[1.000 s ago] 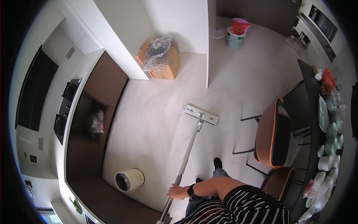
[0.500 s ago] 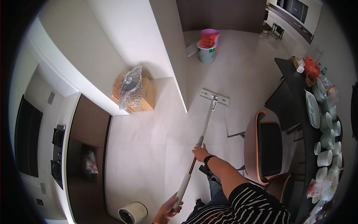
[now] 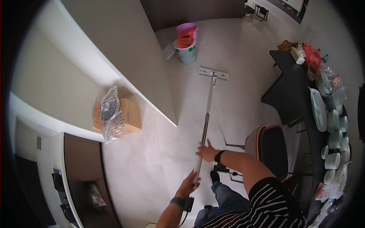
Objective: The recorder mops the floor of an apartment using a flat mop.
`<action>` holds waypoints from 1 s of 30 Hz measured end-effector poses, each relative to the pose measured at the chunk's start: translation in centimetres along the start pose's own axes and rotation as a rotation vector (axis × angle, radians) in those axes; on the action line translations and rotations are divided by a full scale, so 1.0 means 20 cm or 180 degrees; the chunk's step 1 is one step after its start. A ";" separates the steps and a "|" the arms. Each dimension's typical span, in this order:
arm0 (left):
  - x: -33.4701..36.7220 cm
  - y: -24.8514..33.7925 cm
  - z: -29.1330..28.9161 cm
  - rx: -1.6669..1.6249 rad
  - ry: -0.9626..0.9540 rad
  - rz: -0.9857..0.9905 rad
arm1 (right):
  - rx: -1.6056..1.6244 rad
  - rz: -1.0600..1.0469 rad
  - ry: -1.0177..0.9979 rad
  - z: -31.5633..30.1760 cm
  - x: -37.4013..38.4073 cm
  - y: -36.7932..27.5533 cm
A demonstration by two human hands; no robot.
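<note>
A flat mop (image 3: 214, 73) with a long pale, partly metallic handle reaches away from me, its wide rectangular head lying on the floor. Near the handle's lower end, my left hand (image 3: 188, 185) is closed round the pale grip. A short way above it, my right hand (image 3: 208, 151) loosely grips the handle, with one finger sticking up. Dark bands circle both wrists. The cloth under the mop head, if any, cannot be made out.
Beyond the mop head stand a grey bucket (image 3: 186, 54) holding a red bag and a purple bucket (image 3: 187, 26). A partition wall (image 3: 144, 76) and a plastic-wrapped cardboard box (image 3: 131, 116) are left. Right are a chair (image 3: 274, 152) and a dark table (image 3: 283, 59) laden with white dishes (image 3: 334, 121).
The mop head has moved farther away, nearer the buckets. My right hand is now lower on the handle, closer to my left hand. The view has shifted forward, and my foot shows more.
</note>
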State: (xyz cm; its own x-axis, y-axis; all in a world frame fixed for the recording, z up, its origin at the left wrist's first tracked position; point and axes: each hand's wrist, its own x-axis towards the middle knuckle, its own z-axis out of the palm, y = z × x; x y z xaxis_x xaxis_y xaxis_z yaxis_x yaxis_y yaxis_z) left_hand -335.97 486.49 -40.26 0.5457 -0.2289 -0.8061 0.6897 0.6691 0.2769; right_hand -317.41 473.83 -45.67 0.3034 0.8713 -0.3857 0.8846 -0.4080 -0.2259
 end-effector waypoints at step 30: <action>-1.43 0.98 -0.56 -0.0119 0.1695 -0.0817 | 0.2281 -0.2598 -0.0428 -0.38 0.97 -1.00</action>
State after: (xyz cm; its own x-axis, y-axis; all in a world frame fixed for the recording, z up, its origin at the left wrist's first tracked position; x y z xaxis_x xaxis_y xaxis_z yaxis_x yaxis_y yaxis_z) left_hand -343.50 514.06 -17.63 0.0429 -0.0066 -0.9991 0.7456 0.6658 0.0276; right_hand -326.58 501.06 -41.85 -0.3602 0.9323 0.0319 0.3772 0.1768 -0.9091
